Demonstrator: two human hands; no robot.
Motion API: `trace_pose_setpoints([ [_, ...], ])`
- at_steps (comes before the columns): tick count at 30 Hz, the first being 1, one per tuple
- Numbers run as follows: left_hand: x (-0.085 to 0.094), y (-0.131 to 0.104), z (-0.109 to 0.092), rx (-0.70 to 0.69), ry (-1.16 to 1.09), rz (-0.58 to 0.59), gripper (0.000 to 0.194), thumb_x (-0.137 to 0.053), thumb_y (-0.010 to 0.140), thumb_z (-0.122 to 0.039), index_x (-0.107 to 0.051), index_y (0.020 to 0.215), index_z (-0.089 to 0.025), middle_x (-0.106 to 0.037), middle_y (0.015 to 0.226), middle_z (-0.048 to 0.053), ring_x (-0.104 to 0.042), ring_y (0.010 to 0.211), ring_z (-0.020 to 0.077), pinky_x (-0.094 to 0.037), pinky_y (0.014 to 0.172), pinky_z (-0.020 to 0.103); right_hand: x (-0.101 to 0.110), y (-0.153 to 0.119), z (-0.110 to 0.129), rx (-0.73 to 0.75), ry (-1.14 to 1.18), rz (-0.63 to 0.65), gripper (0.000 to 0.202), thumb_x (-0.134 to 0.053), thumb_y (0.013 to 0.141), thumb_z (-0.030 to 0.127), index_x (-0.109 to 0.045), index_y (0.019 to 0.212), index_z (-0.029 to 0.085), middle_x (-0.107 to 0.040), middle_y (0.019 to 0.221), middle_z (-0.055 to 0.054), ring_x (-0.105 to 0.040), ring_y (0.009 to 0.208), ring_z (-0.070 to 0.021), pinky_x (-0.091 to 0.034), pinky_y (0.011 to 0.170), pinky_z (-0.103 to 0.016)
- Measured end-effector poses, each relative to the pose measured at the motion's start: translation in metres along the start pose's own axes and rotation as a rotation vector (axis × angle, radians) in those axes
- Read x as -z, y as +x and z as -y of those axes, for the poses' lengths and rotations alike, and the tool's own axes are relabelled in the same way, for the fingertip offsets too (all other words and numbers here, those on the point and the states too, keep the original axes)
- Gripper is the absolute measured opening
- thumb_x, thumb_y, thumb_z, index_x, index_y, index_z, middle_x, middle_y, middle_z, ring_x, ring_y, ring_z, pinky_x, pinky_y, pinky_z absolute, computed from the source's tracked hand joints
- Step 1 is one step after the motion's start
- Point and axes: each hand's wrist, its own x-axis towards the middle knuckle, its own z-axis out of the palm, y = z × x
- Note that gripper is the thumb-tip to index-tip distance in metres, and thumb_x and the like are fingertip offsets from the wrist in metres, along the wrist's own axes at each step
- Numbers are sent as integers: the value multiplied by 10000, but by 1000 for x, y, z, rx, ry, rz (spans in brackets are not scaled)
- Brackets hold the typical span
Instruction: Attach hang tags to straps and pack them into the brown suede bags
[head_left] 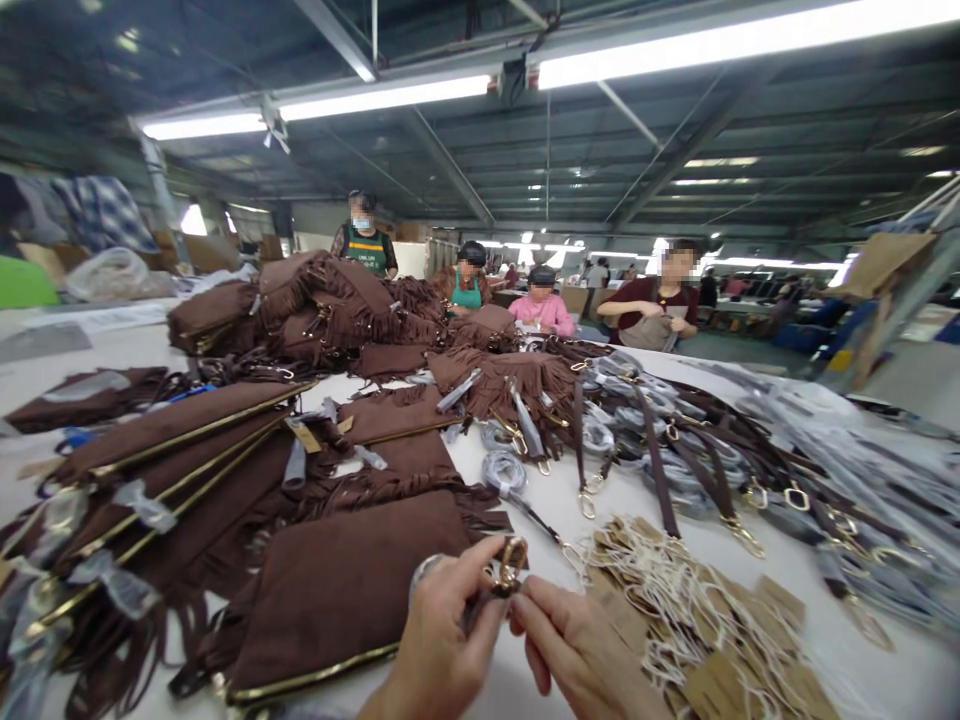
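Flat brown suede bags (187, 470) with gold zipper edges and fringe are lying stacked at left on the white table (885, 670). The nearest bag (345, 590) is resting just left of the left hand (439, 650), whose thumb and forefinger are pinching a gold metal clasp (512, 562). The right hand (581, 655) is pinching the same clasp from below. Tan card tags (697, 620) with white string are lying heaped at right, beside wrapped brown straps (690, 450).

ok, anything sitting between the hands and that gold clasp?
Nothing visible. The left hand and right hand already meet at the gold clasp, fingertips pinching it and its dark strap just above the brown suede bag. The tag pile lies off to the right.
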Motion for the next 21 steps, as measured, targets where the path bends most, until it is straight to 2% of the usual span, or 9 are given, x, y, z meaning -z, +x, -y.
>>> trace_pose_setpoints([
  [3, 3, -1, -3, -73, -30, 71, 375, -494, 884, -189, -590, 1241, -248, -717, 941, 16, -635, 858, 181, -437, 807, 264, 0, 4, -4, 39, -38, -25, 417, -285, 964, 509, -475, 719, 230, -471, 457, 66, -486, 459, -123, -376, 545, -223],
  [8, 8, 0, -3, 17, -138, 154, 283, -404, 951, -185, -674, 1013, -242, -714, 877, -3, -654, 805, 138, -445, 727, 212, 0, 0, -20, 103, -46, -38, 438, -386, 931, 518, -509, 635, 219, -555, 559, 17, -538, 581, -140, -380, 588, -237],
  [11, 9, -1, -5, -88, -37, 125, 255, -452, 905, -114, -675, 942, -231, -725, 843, -13, -657, 769, 131, -435, 712, 205, 0, -3, -30, 44, 222, -40, 465, -478, 868, 625, -602, 714, 205, -551, 610, 13, -447, 521, -114, -325, 504, -232],
  [14, 14, 2, -19, -275, 28, 75, 271, -473, 859, -55, -669, 953, -217, -736, 838, -3, -664, 752, 130, -437, 712, 206, 3, -3, -36, -130, 605, -82, 521, -554, 797, 697, -664, 897, 197, -581, 669, 16, -206, 429, -52, -134, 420, -215],
  [15, 17, 4, -26, -322, 22, 67, 265, -475, 858, -48, -666, 952, -206, -736, 832, 5, -665, 743, 127, -442, 708, 203, 4, -2, -35, -157, 702, -117, 532, -596, 767, 700, -674, 917, 196, -594, 696, 11, -179, 437, -43, -107, 428, -211],
  [17, 23, 10, -40, -390, 7, 64, 233, -484, 865, -51, -665, 934, -181, -732, 807, 23, -667, 727, 126, -455, 701, 199, 7, -1, -30, -145, 828, -157, 520, -684, 707, 680, -694, 864, 184, -604, 734, -5, -233, 463, -38, -132, 443, -198],
  [19, 29, 16, -51, -431, 5, 67, 223, -478, 873, -52, -666, 925, -158, -729, 788, 36, -668, 720, 131, -468, 701, 203, 9, -2, -20, -97, 872, -89, 493, -750, 656, 650, -703, 784, 175, -595, 724, -6, -296, 485, -42, -175, 453, -193],
  [21, 34, 22, -57, -434, 36, 51, 222, -478, 873, -53, -676, 909, -146, -727, 766, 41, -669, 705, 137, -477, 690, 211, 11, -4, -8, -34, 817, 59, 447, -765, 667, 612, -710, 735, 173, -596, 684, -5, -348, 500, -56, -219, 464, -197],
])
